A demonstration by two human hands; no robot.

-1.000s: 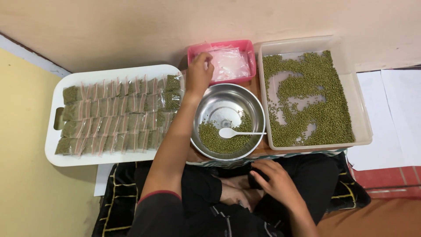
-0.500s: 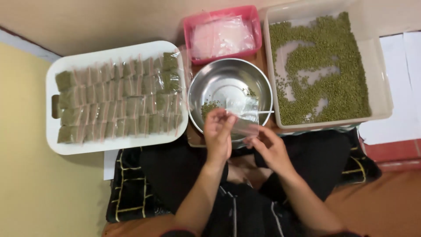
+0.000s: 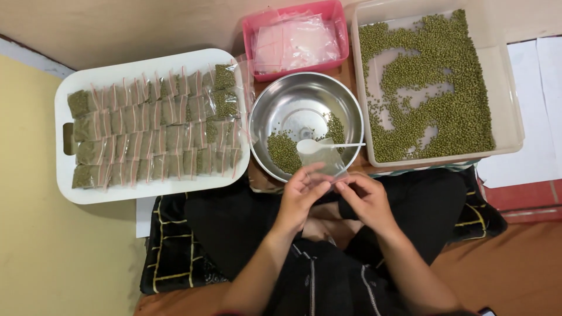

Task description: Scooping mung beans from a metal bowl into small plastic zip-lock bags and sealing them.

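My left hand [image 3: 300,196] and my right hand [image 3: 366,198] together pinch a small clear plastic bag [image 3: 329,161] by its lower edge, just in front of the steel bowl [image 3: 293,99]. The bag looks empty and stands up over the bowl's near rim. Inside the bowl lie some green mung beans [image 3: 284,152] and a white plastic spoon [image 3: 319,146], its handle pointing right. A pink basket [image 3: 336,14] of empty clear bags sits behind the bowl.
A clear tub [image 3: 509,99] spread with mung beans stands at the right. At the left, a white tray [image 3: 70,88] holds rows of several filled bean packets. White paper sheets [image 3: 541,117] lie at the far right. My crossed legs rest on a black cushion.
One second ago my left hand reached into the pink basket; it came back with a clear bag, and now both hands hold it at the bowl's near rim.
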